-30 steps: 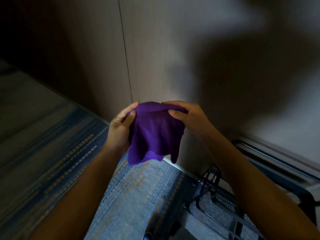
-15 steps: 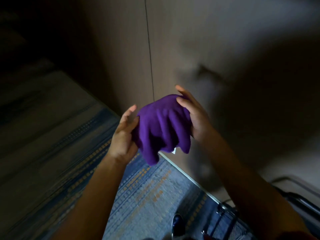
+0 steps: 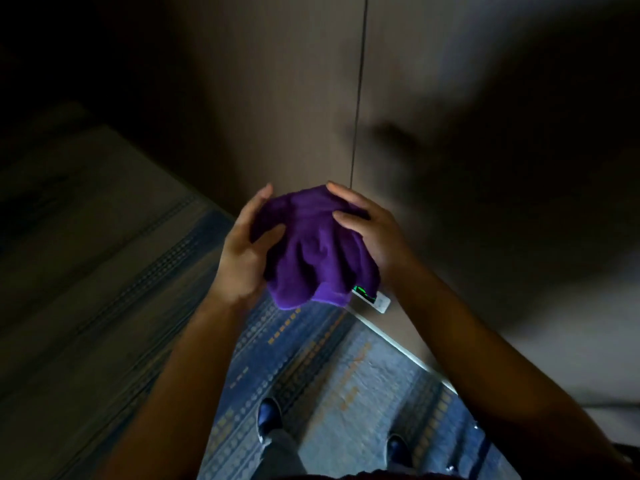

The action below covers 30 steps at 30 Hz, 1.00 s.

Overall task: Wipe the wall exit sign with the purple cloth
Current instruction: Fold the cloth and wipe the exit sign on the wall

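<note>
Still at the prep stage: cloth getting bunched up, no wiping yet

Left hand (image 3: 242,258) cups the purple cloth (image 3: 311,251) with curled fingers, right hand (image 3: 370,233) clamps it from the other side, so it's balled between both palms in front of the wall (image 3: 294,98). Low on the wall, just under the cloth, the exit sign (image 3: 372,298) peeks out; green glow, but I can't read any lettering. Next move, I'd guess: crouch and press the cloth onto it.
</note>
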Tool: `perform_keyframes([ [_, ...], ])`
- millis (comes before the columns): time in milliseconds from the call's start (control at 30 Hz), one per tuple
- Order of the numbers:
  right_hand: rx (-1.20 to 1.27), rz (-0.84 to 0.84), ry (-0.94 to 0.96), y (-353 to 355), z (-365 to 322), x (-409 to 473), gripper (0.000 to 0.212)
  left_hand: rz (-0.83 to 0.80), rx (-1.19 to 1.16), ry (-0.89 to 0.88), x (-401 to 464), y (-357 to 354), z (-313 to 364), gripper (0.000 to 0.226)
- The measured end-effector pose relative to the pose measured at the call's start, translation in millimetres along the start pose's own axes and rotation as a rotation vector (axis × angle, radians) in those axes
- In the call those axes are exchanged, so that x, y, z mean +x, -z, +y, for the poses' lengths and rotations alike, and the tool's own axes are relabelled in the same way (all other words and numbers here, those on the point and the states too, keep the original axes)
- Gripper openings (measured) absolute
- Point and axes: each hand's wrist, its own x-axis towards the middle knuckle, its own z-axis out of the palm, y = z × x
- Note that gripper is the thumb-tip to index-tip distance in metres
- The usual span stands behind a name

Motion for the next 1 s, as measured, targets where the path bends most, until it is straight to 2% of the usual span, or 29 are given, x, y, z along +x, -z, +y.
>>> perform_keyframes([
  [200,-0.007,0.172,0.015,-59.8,19.8,52.4,0.040,-0.198,0.238,-0.063,79.3,68.9,20.6,0.052],
  [267,-0.008,0.271,0.021,-64.3,22.8,57.4,0.039,-0.300,0.273,-0.028,103.1,73.9,26.8,0.045],
  [367,0.010,0.399,0.045,-60.9,22.6,63.5,0.044,-0.381,0.283,0.113,136.4,68.9,24.3,0.036],
  [467,-0.007,0.512,0.082,-51.7,20.3,69.3,0.052,-0.464,0.282,0.253,167.7,48.7,13.1,0.042],
  [600,0.092,0.698,0.143,-31.1,28.2,69.9,0.051,-0.566,0.073,0.479,195.3,14.3,-9.0,0.045],
  [733,0.160,0.840,0.189,-17.1,38.1,73.4,0.051,-0.717,0.088,0.560,218.6,-8.8,-27.6,0.065],
  [833,0.242,0.913,0.231,-18.9,40.5,78.2,0.050,-0.841,0.157,0.557,239.3,-18.5,-37.8,0.082],
  [900,0.255,0.972,0.253,-23.1,40.6,79.0,0.050,-0.943,0.207,0.577,248.5,-24.9,-42.7,0.082],
  [1000,0.294,1.097,0.293,-32.8,40.5,78.6,0.049,-1.125,0.237,0.641,257.3,-37.5,-43.4,0.066],
])
